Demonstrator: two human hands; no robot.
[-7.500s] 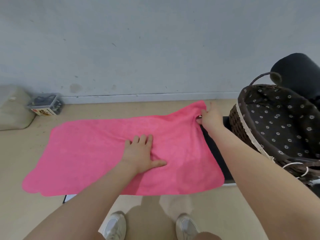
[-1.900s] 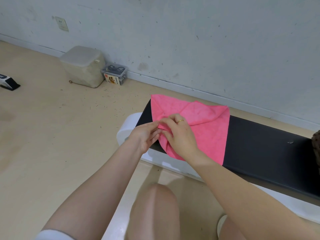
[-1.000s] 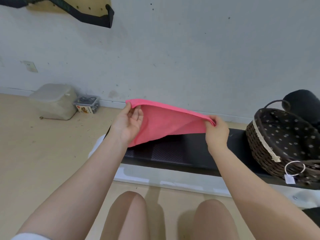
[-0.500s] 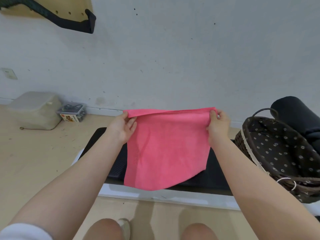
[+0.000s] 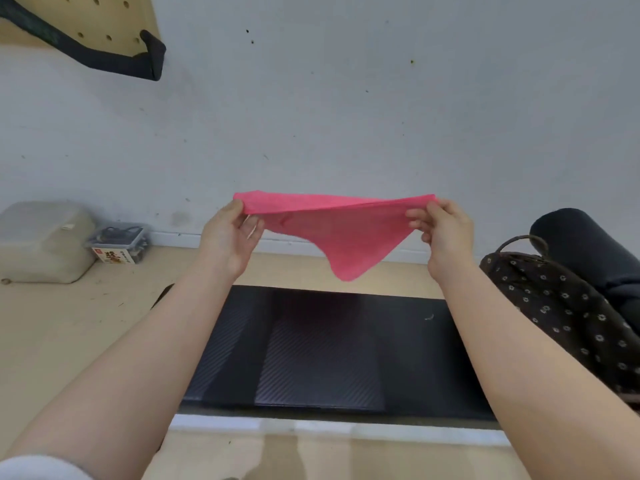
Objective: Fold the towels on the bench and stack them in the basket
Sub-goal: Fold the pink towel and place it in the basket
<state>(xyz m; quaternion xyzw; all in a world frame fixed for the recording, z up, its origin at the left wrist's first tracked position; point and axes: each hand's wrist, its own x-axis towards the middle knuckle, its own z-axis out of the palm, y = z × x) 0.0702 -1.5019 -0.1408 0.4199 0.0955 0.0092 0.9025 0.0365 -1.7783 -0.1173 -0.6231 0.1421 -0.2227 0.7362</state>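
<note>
Two hands hold one pink, soft terry-cloth towel (image 5: 341,233) up in the air above the desk, clear of it. Left hand (image 5: 228,239) pinches the towel's upper left corner between thumb and fingers, palm facing in. Right hand (image 5: 445,228) pinches the upper right corner, fingers curled round the cloth. Top edge is stretched nearly straight between the hands; the rest sags into a rough triangle with a rounded tip hanging low, right of centre. Tip hangs above the far edge of the desk, not touching.

Black flat rectangular desk (image 5: 318,351) has a fine diagonal weave texture, matte with a faint sheen, pale trim along the near edge. Its top between the forearms is bare.

Dark brown wicker basket (image 5: 568,306) with floral-print fabric lining and a thin arched handle sits at the desk's right end, partly cut by the frame. Black padded cylinder roll (image 5: 588,244) lies behind it.

Beige floor at left: pale rounded plastic box (image 5: 43,242), small clear plastic container (image 5: 119,239) beside it, both against the grey wall.
</note>
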